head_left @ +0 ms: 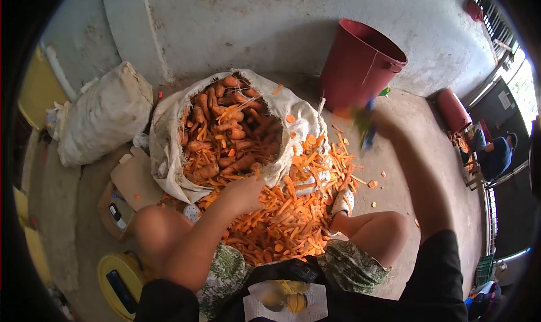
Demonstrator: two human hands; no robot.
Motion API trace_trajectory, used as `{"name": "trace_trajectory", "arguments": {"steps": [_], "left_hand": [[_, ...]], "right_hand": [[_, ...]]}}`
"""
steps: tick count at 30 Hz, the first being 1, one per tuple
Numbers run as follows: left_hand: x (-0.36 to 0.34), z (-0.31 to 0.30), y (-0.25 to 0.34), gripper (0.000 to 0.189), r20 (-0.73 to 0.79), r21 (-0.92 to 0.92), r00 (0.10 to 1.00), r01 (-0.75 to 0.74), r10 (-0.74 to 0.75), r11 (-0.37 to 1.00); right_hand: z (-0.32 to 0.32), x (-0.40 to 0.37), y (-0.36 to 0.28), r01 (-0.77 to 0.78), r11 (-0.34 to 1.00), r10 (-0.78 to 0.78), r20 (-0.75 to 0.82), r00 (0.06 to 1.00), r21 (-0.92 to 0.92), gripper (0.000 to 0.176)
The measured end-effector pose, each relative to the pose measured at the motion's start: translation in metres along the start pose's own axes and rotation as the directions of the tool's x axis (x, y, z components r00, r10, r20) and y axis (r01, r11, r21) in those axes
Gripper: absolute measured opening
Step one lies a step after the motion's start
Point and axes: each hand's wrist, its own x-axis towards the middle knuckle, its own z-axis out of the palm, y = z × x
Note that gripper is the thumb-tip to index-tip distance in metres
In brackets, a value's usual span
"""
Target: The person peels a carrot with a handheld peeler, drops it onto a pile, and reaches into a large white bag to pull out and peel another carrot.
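Observation:
A large white woven sack (pixel 169 119) lies with its mouth towards me, full of whole carrots (pixel 234 116). My left hand (pixel 246 193) is at the lower edge of the sack's mouth, against the carrots; its fingers are mostly hidden. Out to the right, my right hand (pixel 382 122) is smeared by motion in front of the red bucket. A blurred blue-and-green thing (pixel 364 124) is in it, too smeared to name. Between my legs spreads a heap of carrot peelings and cut strips (pixel 276 232), some reaching the floor on the right.
A tall red bucket (pixel 352 68) stands by the wall. To the left are a tied white sack (pixel 107 113), an open cardboard box (pixel 132 178) and a yellow lid with a dark phone-like thing (pixel 121 288). Another person (pixel 496 155) sits far right near a tipped red bucket (pixel 453 110).

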Motion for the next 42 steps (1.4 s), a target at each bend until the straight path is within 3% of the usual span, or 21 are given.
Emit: {"name": "trace_trajectory", "arguments": {"steps": [1,2,5,7,12,14,16,17,19,21,22,23,24,25,26,27,28,32,37,39,42], "left_hand": [[0.0,-0.001,0.002,0.042,0.035,-0.018,0.999,-0.007,0.007,1.0],[-0.002,-0.005,0.005,0.042,0.031,-0.021,0.999,-0.011,0.012,1.0],[-0.002,-0.012,0.005,0.039,0.131,0.005,0.991,0.041,-0.041,0.999],[0.001,-0.005,-0.005,0.038,0.102,-0.017,0.994,0.038,-0.036,0.999],[0.024,0.006,-0.029,0.032,0.103,-0.169,0.994,0.048,-0.03,0.985],[0.042,0.023,-0.052,0.03,0.086,-0.266,0.996,0.038,-0.015,0.963],[0.061,0.037,-0.07,0.027,0.146,-0.153,0.964,0.246,-0.224,0.957],[0.069,0.051,-0.084,0.027,0.148,-0.154,0.962,0.25,-0.228,0.956],[0.082,0.085,-0.111,0.027,0.143,-0.278,0.939,0.341,-0.312,0.898],[0.09,0.106,-0.123,0.026,0.144,-0.354,0.885,0.464,-0.443,0.812],[0.091,0.119,-0.129,0.025,0.159,-0.425,0.815,0.566,-0.557,0.707],[0.094,0.132,-0.136,0.025,0.166,-0.422,0.807,0.578,-0.567,0.699],[0.1,0.143,-0.142,0.023,0.102,-0.474,0.768,0.596,-0.632,0.648],[0.107,0.151,-0.147,0.022,0.041,-0.529,0.72,0.603,-0.692,0.597],[0.114,0.16,-0.153,0.021,-0.005,-0.594,0.698,0.574,-0.716,0.564],[0.117,0.16,-0.152,0.021,0.001,-0.593,0.696,0.579,-0.718,0.56],[0.123,0.16,-0.15,0.022,-0.114,-0.573,0.704,0.53,-0.701,0.625],[0.157,0.159,-0.15,0.023,-0.333,-0.54,0.754,0.34,-0.566,0.77],[0.203,0.15,-0.144,0.031,-0.211,-0.525,0.854,0.312,-0.476,0.792],[0.222,0.155,-0.146,0.038,-0.131,-0.431,0.937,0.241,-0.324,0.87],[0.233,0.147,-0.127,0.045,-0.018,-0.431,0.927,0.331,-0.375,0.839]], "right_hand": [[-0.054,0.016,-0.012,0.116,0.993,-0.116,-0.018,0.993,-0.004,0.038],[-0.072,0.006,-0.04,0.301,0.952,-0.271,-0.319,0.908,0.048,0.038],[-0.166,0.028,-0.045,0.436,0.873,-0.196,-0.662,0.724,0.219,0.029],[-0.158,0.015,-0.06,0.423,0.892,-0.173,-0.743,0.646,0.16,0.027],[-0.073,0.004,-0.02,0.419,0.867,-0.184,-0.609,0.772,0.27,0.033],[-0.034,-0.008,-0.004,0.24,0.932,-0.084,-0.482,0.872,0.273,0.04],[0.001,-0.013,0.026,0.184,0.933,-0.04,-0.421,0.906,0.308,0.04],[0.019,-0.018,0.029,0.135,0.892,0.041,-0.374,0.927,0.432,0.028],[0.044,-0.018,0.066,0.056,0.849,0.131,-0.311,0.941,0.525,0.023],[0.056,-0.022,0.072,-0.204,0.949,0.281,-0.356,0.891,0.239,0.022],[0.059,-0.023,0.073,-0.211,0.946,0.288,-0.344,0.894,0.245,0.022],[0.06,-0.023,0.071,-0.126,0.983,0.166,-0.362,0.917,0.133,0.022],[0.06,-0.021,0.067,-0.033,0.999,0.037,-0.37,0.928,0.018,0.022],[0.061,-0.02,0.063,-0.029,0.999,0.034,-0.363,0.931,0.019,0.022],[0.064,-0.02,0.06,-0.024,0.987,-0.041,-0.397,0.917,-0.156,0.022],[0.067,-0.019,0.061,-0.027,0.945,-0.118,-0.418,0.901,-0.326,0.022],[0.068,-0.016,0.066,-0.009,0.915,-0.164,-0.392,0.905,-0.404,0.023],[0.058,-0.003,0.074,-0.134,0.943,0.013,-0.37,0.929,-0.303,0.022],[0.048,0.012,0.106,-0.206,0.889,0.03,-0.395,0.918,-0.409,0.023],[0.047,0.013,0.113,-0.238,0.869,0.06,-0.386,0.921,-0.433,0.022],[0.047,0.011,0.111,-0.291,0.867,0.133,-0.375,0.917,-0.404,0.021]]}}
